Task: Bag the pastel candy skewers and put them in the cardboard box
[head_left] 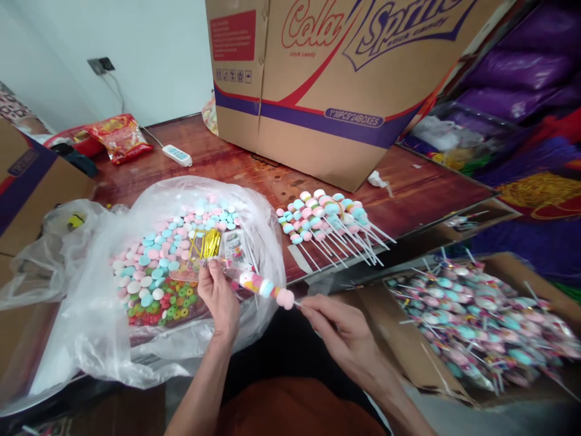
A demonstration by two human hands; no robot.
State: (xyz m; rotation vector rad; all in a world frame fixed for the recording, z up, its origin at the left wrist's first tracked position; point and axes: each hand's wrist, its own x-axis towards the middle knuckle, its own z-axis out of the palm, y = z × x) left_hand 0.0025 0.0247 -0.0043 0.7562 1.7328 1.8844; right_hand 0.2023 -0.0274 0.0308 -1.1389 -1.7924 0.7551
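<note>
Skewer (263, 286): strung with pastel sweets, in the air in front of me, between my two hands, above the near edge of the table (422, 188).
Right hand (338, 324): my fingertips are pinched together on the bare stick at the lower right end; this is the nearer hand, just beyond the last pink sweet.
Left hand (218, 297): my thumb and fingers are closed on what looks like a clear wrapper (231, 270), its mouth near the sweet end; I cannot tell whether the tip is inside.
Long axis: from my right pinch the Skewer runs up and to the left; its sweet end points at my left hand, its bare stick at my right.
Open box (384, 318): to my right, heaped with wrapped sticks (472, 327).
Plastic bag (122, 357): spread under and left of my left hand, with round sweets (157, 257), fruit-coloured rings (170, 300) and gold ties (211, 243).
Bare skewers (318, 215): piled beyond my right hand, sticks toward me.
Carton (295, 130): standing behind them.
</note>
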